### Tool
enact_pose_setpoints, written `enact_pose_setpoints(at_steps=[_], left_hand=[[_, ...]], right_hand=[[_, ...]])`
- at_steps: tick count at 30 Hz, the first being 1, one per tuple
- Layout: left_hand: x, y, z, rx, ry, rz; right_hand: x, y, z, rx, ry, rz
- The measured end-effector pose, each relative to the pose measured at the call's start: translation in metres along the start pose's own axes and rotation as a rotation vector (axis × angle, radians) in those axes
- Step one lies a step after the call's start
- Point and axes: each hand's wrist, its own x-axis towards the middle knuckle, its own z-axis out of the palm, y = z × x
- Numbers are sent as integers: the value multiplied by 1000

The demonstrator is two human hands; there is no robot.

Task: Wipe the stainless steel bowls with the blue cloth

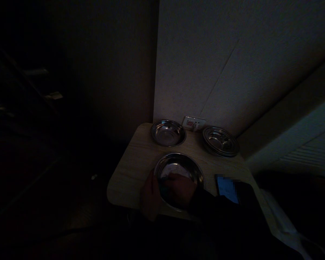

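A round shiny metal bowl (196, 167) sits near the front edge of a small wooden table. At its left side is my left hand (151, 198), closed on the rim with the fingers upright against it. My right hand (182, 188) reaches into the bowl from the right, its fingers curled down over a dark greenish cloth-like thing (164, 188). Dim light hides what exactly that thing is. Behind the bowl rests a shallow metal dish (168, 134), and a stack of metal dishes (220, 141) lies to the right, both apart from my hands.
The table (130, 177) has rounded corners and stands against a pale wall (195, 65). On the wall, just above the tabletop, is a socket (193, 123) with a plug in it. A phone (227, 188) with a lit screen lies right of the bowl, near my sleeve.
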Motion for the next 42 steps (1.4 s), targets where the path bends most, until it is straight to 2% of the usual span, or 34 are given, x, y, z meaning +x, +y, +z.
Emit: enact_pose_setpoints(at_steps=[5,10,13,19,21,23,25,27,32,36,39,42], left_hand=[[2,-6,-1,-47,-43,87],[1,-3,0,-85,-33,59],[2,-3,1,-110,-37,62],[4,-10,2,-119,49,-11],[4,-10,2,-136,38,-11],[4,-8,0,-155,16,-26],[4,-6,-2,-170,-3,-38],[6,-5,-4,-176,-30,-26],[8,-6,-8,-162,-48,38],[7,-4,-8,-187,-67,34],[9,-4,-8,-211,-89,73],[11,-5,-8,-220,-75,61]], right_hand=[[29,8,-5,-75,81,295],[39,20,-9,-83,134,453],[36,17,-6,-33,135,396],[16,2,9,145,111,82],[10,1,13,260,159,10],[8,1,15,374,259,-30],[12,1,13,395,348,-17],[20,0,8,308,374,34],[40,9,-13,-106,340,310],[42,20,-24,-205,325,462],[42,15,-23,-155,312,424],[41,1,-19,-105,237,224]])
